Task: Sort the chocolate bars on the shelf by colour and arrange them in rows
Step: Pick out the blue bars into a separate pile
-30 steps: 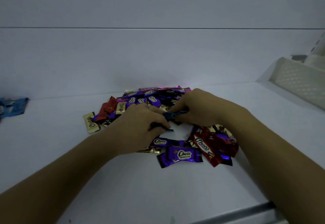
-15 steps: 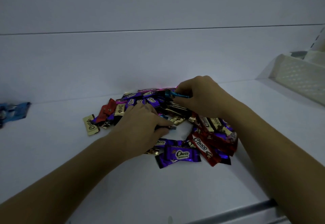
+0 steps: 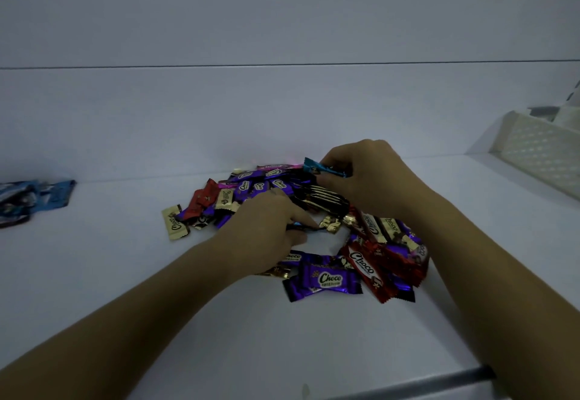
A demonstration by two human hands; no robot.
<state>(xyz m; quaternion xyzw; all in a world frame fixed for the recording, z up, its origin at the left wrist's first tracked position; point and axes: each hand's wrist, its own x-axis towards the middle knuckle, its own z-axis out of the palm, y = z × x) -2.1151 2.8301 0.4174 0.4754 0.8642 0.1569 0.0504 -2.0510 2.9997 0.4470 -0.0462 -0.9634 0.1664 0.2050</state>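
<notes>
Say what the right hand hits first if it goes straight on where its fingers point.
Pointing left with a blue bar pinched, the right hand would probably meet the purple bars at the pile's back first; it may be high enough to pass over them.

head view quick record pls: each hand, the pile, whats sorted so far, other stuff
right hand: pinches blue bar at the pile's far edge
left hand: pinches dark bar, low on the pile
pile: mixed purple, red, gold bars, unsorted
blue group: apart, far left on shelf
basket: far right
</notes>
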